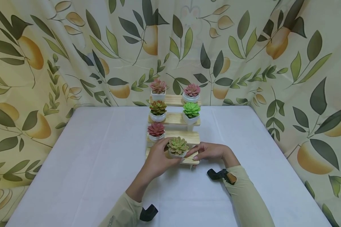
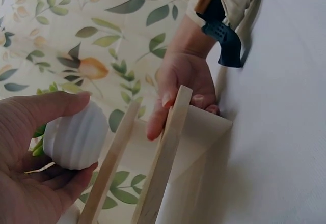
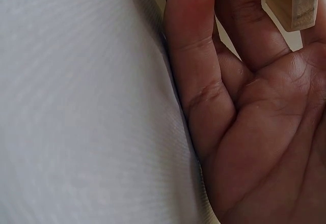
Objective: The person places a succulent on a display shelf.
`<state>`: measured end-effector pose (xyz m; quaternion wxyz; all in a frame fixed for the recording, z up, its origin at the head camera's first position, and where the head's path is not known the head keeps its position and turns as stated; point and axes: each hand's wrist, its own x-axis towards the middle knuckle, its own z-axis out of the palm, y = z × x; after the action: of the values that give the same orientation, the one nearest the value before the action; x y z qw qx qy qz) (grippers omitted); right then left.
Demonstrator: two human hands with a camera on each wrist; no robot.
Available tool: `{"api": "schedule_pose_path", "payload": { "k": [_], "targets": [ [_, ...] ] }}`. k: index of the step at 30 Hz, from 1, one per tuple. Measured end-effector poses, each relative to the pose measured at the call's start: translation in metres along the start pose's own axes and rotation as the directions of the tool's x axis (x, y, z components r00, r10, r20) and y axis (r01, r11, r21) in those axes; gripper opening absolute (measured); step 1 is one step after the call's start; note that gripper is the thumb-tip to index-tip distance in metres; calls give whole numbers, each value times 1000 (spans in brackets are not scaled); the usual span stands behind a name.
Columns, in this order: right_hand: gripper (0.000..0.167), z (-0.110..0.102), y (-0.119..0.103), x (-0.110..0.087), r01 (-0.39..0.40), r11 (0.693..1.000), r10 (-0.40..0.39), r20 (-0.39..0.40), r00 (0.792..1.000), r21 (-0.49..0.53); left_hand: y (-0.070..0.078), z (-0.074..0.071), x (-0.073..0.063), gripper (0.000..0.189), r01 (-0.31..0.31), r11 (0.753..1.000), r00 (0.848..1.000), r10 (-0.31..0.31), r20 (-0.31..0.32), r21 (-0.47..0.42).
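My left hand (image 1: 159,159) grips a green potted succulent (image 1: 177,146) by its white pot. In the left wrist view the ribbed pot (image 2: 76,137) lies between thumb and fingers, held apart from the boards. A stepped wooden shelf (image 1: 187,137) stands under and behind it. My right hand (image 1: 211,150) holds the right end of the shelf's lowest board (image 2: 168,152), thumb on one face and fingers on the other. In the right wrist view the palm (image 3: 265,122) lies close to the white cloth, with the board's end (image 3: 300,5) between the fingers.
On the upper steps stand several other potted succulents: a dark red one (image 1: 156,130), an olive-brown one (image 1: 158,108), a bright green one (image 1: 191,111) and two pink ones, left (image 1: 158,86) and right (image 1: 191,91). A white cloth (image 1: 102,157) covers the table; a fruit-print curtain (image 1: 176,41) hangs behind.
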<state>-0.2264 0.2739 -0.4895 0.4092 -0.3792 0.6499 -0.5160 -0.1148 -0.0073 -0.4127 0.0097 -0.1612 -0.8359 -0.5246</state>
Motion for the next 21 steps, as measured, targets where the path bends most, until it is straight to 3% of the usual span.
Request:
{"api": "schedule_pose_path", "payload": {
  "k": [11, 21],
  "targets": [
    [32, 0, -2, -1, -34, 999, 34, -3, 999, -10, 4, 5, 9, 69, -9, 999, 1000, 10, -8, 37],
    [32, 1, -3, -1, -40, 999, 40, -12, 999, -2, 6, 10, 17, 70, 3, 1000, 1000, -3, -19, 16]
  ]
}}
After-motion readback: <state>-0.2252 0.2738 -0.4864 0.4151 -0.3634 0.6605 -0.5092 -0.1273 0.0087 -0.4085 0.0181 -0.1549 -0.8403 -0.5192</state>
